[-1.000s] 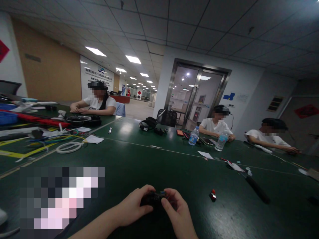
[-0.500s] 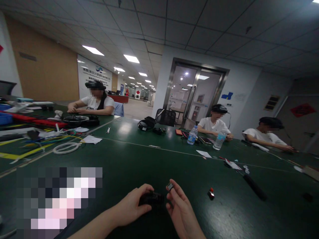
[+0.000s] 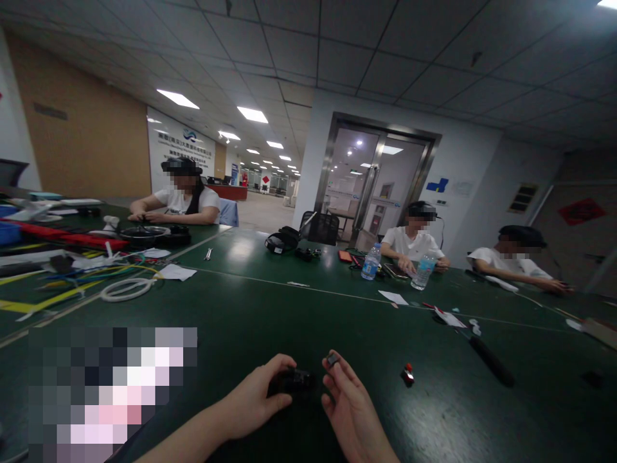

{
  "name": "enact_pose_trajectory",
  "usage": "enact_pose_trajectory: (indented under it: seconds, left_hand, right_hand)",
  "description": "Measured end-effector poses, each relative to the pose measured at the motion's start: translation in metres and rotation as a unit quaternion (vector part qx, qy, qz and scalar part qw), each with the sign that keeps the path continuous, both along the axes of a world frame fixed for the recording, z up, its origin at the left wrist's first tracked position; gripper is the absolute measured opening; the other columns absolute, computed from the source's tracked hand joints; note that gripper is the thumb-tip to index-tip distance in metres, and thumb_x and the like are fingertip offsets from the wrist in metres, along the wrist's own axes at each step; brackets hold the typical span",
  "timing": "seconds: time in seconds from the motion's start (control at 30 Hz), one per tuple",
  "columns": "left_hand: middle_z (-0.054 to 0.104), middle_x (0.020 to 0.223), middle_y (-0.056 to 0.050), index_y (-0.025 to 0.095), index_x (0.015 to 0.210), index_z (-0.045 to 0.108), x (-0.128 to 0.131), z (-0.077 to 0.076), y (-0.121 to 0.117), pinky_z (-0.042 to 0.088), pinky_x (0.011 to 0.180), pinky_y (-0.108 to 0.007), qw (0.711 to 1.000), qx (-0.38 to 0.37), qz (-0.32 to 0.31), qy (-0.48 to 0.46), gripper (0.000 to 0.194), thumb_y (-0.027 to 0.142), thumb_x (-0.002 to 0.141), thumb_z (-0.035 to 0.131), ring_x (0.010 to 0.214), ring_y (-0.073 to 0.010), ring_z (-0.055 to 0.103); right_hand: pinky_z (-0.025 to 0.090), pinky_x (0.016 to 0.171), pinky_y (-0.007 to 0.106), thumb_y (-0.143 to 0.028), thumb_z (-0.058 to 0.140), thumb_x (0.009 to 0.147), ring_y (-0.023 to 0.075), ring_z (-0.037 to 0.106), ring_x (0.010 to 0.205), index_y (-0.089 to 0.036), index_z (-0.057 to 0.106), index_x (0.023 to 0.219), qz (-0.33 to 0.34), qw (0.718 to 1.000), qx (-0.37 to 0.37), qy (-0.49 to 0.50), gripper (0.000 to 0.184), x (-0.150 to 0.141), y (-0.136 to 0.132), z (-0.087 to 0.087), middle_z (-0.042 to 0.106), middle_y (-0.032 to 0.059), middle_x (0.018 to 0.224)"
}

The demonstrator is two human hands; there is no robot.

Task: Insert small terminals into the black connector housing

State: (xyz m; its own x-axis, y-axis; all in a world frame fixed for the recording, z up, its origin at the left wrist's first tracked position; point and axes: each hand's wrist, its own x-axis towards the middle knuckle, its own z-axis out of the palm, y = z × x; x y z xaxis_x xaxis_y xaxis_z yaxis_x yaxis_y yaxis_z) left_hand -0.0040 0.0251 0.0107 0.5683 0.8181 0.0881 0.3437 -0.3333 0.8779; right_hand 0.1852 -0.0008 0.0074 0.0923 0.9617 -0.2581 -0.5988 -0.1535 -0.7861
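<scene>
My left hand grips a small black device between thumb and fingers, low over the green table; its kind is too dark to make out. Just to the right, my right hand pinches a small metallic piece at its fingertips, with the palm turned toward the left hand. The two held things are apart. A small red and silver part lies on the table to the right of my right hand.
Beyond that part lies a black-handled tool. Water bottles stand farther back. At left are a coiled white cable, loose wires and papers. A small wrench lies toward the back. Three co-workers sit around the green table.
The small metallic piece has tilted slightly in my right fingertips, and the black device has turned a little in my left hand. One co-worker's hand at the back has moved toward the bottle.
</scene>
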Motion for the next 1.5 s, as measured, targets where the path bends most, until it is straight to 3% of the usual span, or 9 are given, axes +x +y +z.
enact_pose_trajectory:
  seconds: [0.53,1.5]
  left_hand:
    - [0.057,0.100,0.001,0.025,0.108,0.040,0.0011,0.0009,0.0002,0.037,0.079,-0.027,1.000,-0.019,-0.004,0.000,0.038,0.016,0.074,0.052,0.092,-0.0165,0.053]
    - [0.055,0.099,0.003,0.027,0.107,0.040,0.0002,-0.0050,0.0032,0.036,0.078,-0.027,1.000,-0.020,0.008,0.014,0.040,0.013,0.072,0.052,0.091,-0.0168,0.052]
  right_hand:
    - [0.040,0.053,0.022,-0.026,0.068,0.061,0.0111,0.055,0.063,-0.024,0.059,0.094,-0.010,0.997,-0.028,0.076,0.034,0.0002,0.0003,0.0002,0.063,0.0003,0.084]
    - [0.039,0.051,0.020,-0.022,0.070,0.060,0.0088,0.054,0.059,-0.023,0.057,0.097,-0.021,0.995,-0.041,0.086,0.039,-0.0001,0.0016,-0.0009,0.064,-0.0002,0.082]
